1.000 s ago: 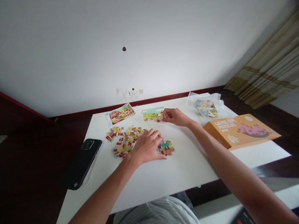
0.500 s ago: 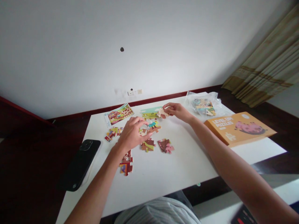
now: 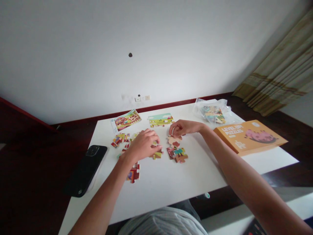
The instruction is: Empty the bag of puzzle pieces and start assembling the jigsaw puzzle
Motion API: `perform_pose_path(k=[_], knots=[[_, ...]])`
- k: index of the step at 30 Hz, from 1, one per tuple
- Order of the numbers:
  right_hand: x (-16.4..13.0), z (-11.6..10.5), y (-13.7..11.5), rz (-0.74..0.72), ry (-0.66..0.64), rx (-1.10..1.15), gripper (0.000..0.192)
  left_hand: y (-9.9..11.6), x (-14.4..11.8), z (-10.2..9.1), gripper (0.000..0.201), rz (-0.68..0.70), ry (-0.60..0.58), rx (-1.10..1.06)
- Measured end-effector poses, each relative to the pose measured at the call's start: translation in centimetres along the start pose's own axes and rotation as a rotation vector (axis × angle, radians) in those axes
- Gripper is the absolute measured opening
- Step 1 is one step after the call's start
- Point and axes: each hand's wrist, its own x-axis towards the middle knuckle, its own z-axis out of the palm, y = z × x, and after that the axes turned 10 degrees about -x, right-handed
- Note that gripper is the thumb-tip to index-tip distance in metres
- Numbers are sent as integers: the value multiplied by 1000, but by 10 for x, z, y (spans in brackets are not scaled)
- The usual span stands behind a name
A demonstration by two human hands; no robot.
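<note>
On the white table, my right hand [image 3: 181, 128] pinches the top edge of a cream-and-brown puzzle piece [image 3: 174, 141]. Just below that lie a pink-and-brown piece [image 3: 170, 152] and a piece with teal and brown [image 3: 180, 154], touching or overlapping. My left hand [image 3: 146, 143] is held over the pieces left of these, thumb and fingers curved but apart. Beneath its thumb shows a yellow-green and brown piece [image 3: 156, 154]; the hand hides part of it. Near the left wrist are a red-and-purple piece [image 3: 133, 174] and several colourful pieces [image 3: 119, 139].
A picture card [image 3: 127, 120] and a green landscape strip [image 3: 161, 120] lie at the back. A black phone [image 3: 86, 171] rests at the left edge. To the right are a clear plastic bag [image 3: 212, 112] with printed contents and an orange puzzle box [image 3: 251, 136].
My right hand has brought the cream-and-brown piece down towards me. The teal-and-brown piece now lies beside the pink-and-brown one, right of where it was. My left hand has shifted slightly nearer me.
</note>
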Motion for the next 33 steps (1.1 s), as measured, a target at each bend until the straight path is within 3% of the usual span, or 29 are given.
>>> perform_pose_path(k=[3, 6, 9, 15, 21, 23, 27, 30, 33], knots=[[3, 7, -7, 32, -142, -85, 42, -21, -6, -21, 10, -73, 91, 53], [7, 11, -9, 22, -36, -188, 34, -30, -12, -27, 8, -84, 104, 67], [8, 12, -9, 47, 52, -221, 35, -29, -17, -21, 15, -86, 94, 38], [6, 16, -18, 137, -178, -168, 43, -30, -22, -6, 18, -79, 16, 15], [8, 18, -15, 92, -311, -93, 45, -44, -27, -10, 23, -131, 53, 33], [14, 16, -20, 26, -245, -127, 43, -45, -28, -15, 27, -152, 87, 38], [33, 10, -47, -60, 40, -384, 32, -52, -32, -22, 26, -192, 116, 44], [50, 9, -73, 9, 127, -588, 32, -59, -36, -22, 41, -199, 85, 42], [64, 19, -87, 126, 180, -741, 50, -64, -39, -19, 55, -203, 60, 60]])
